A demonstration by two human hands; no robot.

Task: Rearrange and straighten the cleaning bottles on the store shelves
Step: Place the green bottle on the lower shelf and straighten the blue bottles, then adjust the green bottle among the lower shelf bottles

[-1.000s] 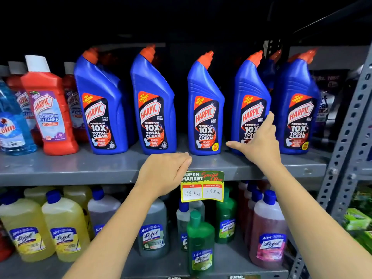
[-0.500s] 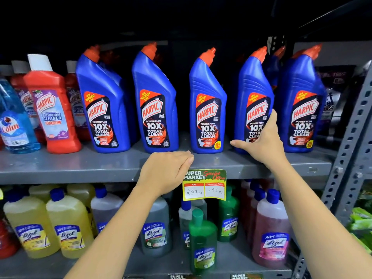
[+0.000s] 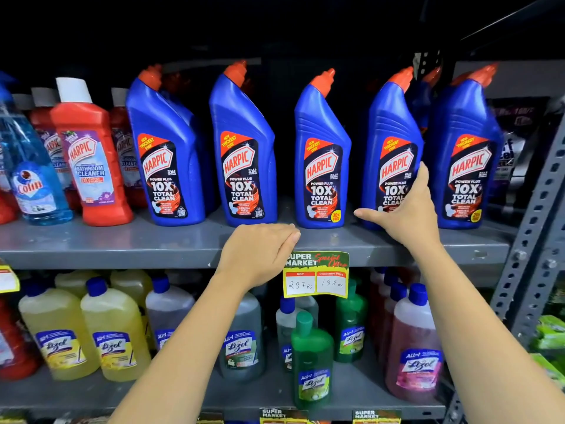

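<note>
The right hand point(image 3: 406, 214) spreads an open grip around the lower front of the fourth blue Harpic bottle point(image 3: 393, 154) on the upper shelf point(image 3: 122, 246), seemingly to square it with its row, while the left hand point(image 3: 260, 255), loosely curled and holding nothing, rests on the shelf edge, likely for balance.

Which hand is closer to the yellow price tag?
The left hand. It rests on the shelf edge right beside the price tag, nearly touching it. The right hand is higher and further right, against a blue Harpic bottle.
</note>
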